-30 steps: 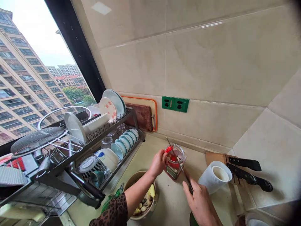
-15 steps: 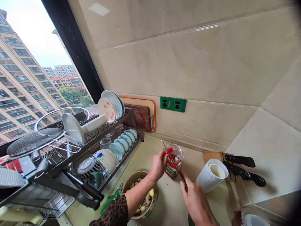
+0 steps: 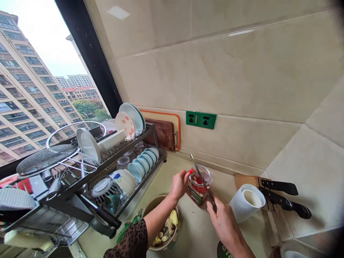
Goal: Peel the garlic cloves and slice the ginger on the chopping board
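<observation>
Just left of a clear jar's rim, my left hand (image 3: 179,185) pinches a small red piece (image 3: 191,171), perhaps pepper. The fingers of my right hand (image 3: 221,216) are wrapped round the dark handle of a slim knife (image 3: 199,173). Its blade slants up and left over the jar's mouth, beside the red piece. The clear jar (image 3: 196,194) stands upright on the counter, with red and pale pieces inside and a dark label on its front. Below my left forearm, a basket (image 3: 175,234) holds pale slices and yellowish pieces, partly hidden by the arm.
A dish rack (image 3: 113,154) with plates and bowls fills the left side. Cutting boards (image 3: 163,134) lean on the wall. Right of the jar stand a paper towel roll (image 3: 242,208) and a knife block (image 3: 243,181). A dark green lid (image 3: 223,251) lies at the bottom edge.
The red piece shows less above my left fingertips. The knife blade has swung a little more upright and away from the piece. The whole view has shifted slightly.
</observation>
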